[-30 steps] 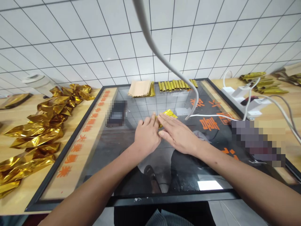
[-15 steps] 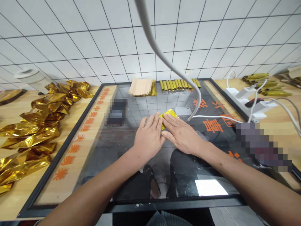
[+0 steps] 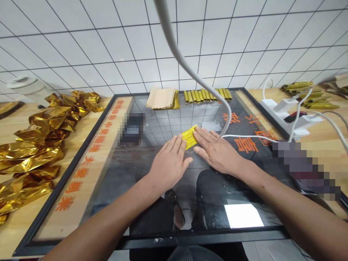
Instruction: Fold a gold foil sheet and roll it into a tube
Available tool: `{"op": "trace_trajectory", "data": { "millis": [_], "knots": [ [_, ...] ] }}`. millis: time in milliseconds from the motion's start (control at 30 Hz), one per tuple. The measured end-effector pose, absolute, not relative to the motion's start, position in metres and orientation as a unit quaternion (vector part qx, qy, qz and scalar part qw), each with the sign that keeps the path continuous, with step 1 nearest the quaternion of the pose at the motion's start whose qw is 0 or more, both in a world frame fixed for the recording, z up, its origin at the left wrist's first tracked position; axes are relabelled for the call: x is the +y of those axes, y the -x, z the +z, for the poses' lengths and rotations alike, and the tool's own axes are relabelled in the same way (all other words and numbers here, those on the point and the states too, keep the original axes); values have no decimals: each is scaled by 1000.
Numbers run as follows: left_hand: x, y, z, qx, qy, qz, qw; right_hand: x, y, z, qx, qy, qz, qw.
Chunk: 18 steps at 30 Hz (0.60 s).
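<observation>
A small folded piece of gold foil [image 3: 189, 137] lies on the glass of a black-framed table top [image 3: 163, 232]. My left hand [image 3: 170, 161] lies flat on the glass, fingers stretched out, its fingertips at the foil's left edge. My right hand [image 3: 216, 150] also lies flat with fingers spread, its fingertips at the foil's right edge. Neither hand grips the foil.
A heap of crumpled gold foil sheets [image 3: 40, 134] covers the wooden table at the left. A tan paper stack [image 3: 161, 98] and a row of gold foil rolls [image 3: 208, 95] sit at the glass's far edge. A white power strip [image 3: 282, 110], cables and more gold rolls [image 3: 310, 96] are at the right.
Both hands have slid apart from over the foil, which now shows between their fingertips. The foil looks flatter and more tightly folded than before.
</observation>
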<state>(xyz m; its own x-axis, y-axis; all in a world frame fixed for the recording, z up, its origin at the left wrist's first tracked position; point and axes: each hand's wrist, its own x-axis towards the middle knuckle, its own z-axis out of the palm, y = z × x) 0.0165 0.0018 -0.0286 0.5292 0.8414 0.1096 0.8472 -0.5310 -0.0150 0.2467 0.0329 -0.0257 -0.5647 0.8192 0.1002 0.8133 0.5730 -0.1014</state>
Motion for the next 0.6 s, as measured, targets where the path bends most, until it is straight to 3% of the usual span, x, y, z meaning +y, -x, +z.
{"op": "trace_trajectory", "data": {
  "millis": [333, 600],
  "knots": [
    [1, -12, -29, -449, 892, -52, 25, 17, -243, -18, -864, 496, -68, 59],
    [2, -14, -31, -448, 893, -49, 25, -12, -226, 11, -862, 498, -91, -39]
  ]
}}
